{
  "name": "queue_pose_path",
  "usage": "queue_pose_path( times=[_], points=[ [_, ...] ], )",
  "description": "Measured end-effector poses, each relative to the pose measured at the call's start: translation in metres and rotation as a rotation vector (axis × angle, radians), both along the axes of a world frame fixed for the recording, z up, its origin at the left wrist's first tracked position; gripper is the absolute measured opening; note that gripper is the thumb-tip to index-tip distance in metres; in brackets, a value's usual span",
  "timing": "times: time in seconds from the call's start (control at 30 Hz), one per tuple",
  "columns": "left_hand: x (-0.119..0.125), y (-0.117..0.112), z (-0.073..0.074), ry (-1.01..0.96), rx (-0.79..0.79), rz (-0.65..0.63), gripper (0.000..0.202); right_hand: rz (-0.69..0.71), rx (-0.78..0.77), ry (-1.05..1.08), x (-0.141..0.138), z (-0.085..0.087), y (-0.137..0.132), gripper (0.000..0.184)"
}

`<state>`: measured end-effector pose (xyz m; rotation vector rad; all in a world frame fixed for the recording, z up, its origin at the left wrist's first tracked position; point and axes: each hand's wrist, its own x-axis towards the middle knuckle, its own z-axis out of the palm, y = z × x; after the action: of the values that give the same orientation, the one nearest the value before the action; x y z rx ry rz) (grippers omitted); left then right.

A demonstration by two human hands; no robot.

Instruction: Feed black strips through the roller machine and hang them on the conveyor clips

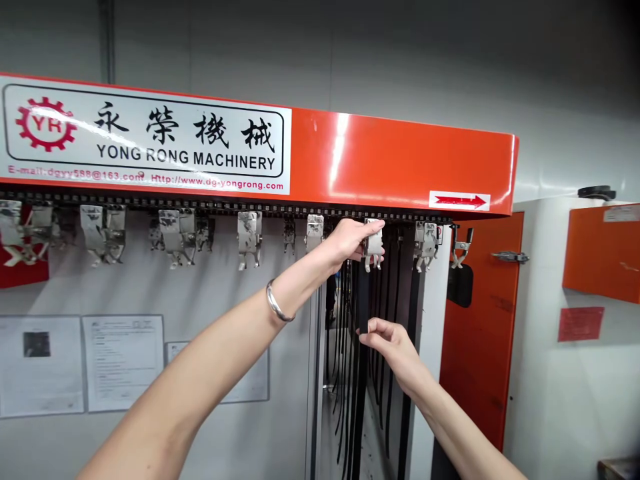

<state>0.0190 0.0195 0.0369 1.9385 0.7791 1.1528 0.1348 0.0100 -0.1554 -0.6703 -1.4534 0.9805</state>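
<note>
My left hand [353, 241] reaches up and is closed round a metal clip [373, 237] under the orange machine cover, thumb on its front plate. Just below that clip a wide black strap [363, 293] hangs down; whether its top end sits between the jaws I cannot tell. Lower down, my right hand [387, 341] pinches the strap between thumb and fingers. Narrower black strips [380, 300] dangle behind it inside the machine's opening.
More metal clips [249, 237] hang in a row along the chain below the orange cover [400, 167]. A white post [431, 320] and an orange door [483, 333] stand to the right. Paper sheets [123, 360] are fixed to the panel at left.
</note>
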Motion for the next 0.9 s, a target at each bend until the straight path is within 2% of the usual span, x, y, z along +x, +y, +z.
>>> queue_pose_path(
  times=[0.17, 0.27, 0.33, 0.43, 0.53, 0.63, 0.67, 0.73, 0.8, 0.83, 0.9],
  points=[
    [0.0, -0.003, 0.001, 0.024, 0.024, 0.006, 0.037, 0.003, 0.009, -0.003, 0.002, 0.001, 0.005, 0.024],
    [-0.003, -0.005, -0.005, 0.037, 0.022, -0.015, 0.04, 0.007, 0.009, -0.003, 0.001, 0.001, 0.005, 0.025],
    [-0.007, -0.008, -0.016, 0.024, 0.049, -0.01, 0.043, 0.006, 0.005, 0.003, 0.001, 0.001, 0.004, 0.024],
    [-0.014, -0.007, -0.042, -0.011, 0.124, 0.111, 0.053, -0.011, 0.001, 0.016, -0.001, 0.0, 0.005, 0.024],
    [-0.016, 0.0, -0.063, -0.015, 0.186, 0.218, 0.042, -0.04, -0.002, 0.017, -0.001, -0.001, 0.007, 0.025],
    [-0.015, 0.006, -0.072, -0.023, 0.241, 0.218, 0.03, -0.098, 0.016, 0.002, 0.001, -0.005, -0.003, 0.023],
    [-0.016, 0.005, -0.075, -0.033, 0.253, 0.216, 0.032, -0.13, 0.035, -0.01, 0.002, -0.009, -0.011, 0.031],
    [-0.02, -0.004, -0.086, -0.082, 0.306, 0.224, 0.046, -0.216, 0.061, -0.046, 0.003, -0.024, -0.036, 0.052],
    [-0.026, -0.023, -0.111, -0.144, 0.394, 0.243, 0.064, -0.331, 0.025, -0.067, 0.004, -0.053, -0.069, 0.058],
    [-0.029, -0.034, -0.129, -0.169, 0.454, 0.256, 0.068, -0.391, -0.021, -0.068, 0.006, -0.074, -0.086, 0.057],
    [-0.029, -0.057, -0.175, -0.194, 0.585, 0.246, 0.066, -0.514, -0.158, -0.057, 0.014, -0.126, -0.123, 0.057]
  ],
)
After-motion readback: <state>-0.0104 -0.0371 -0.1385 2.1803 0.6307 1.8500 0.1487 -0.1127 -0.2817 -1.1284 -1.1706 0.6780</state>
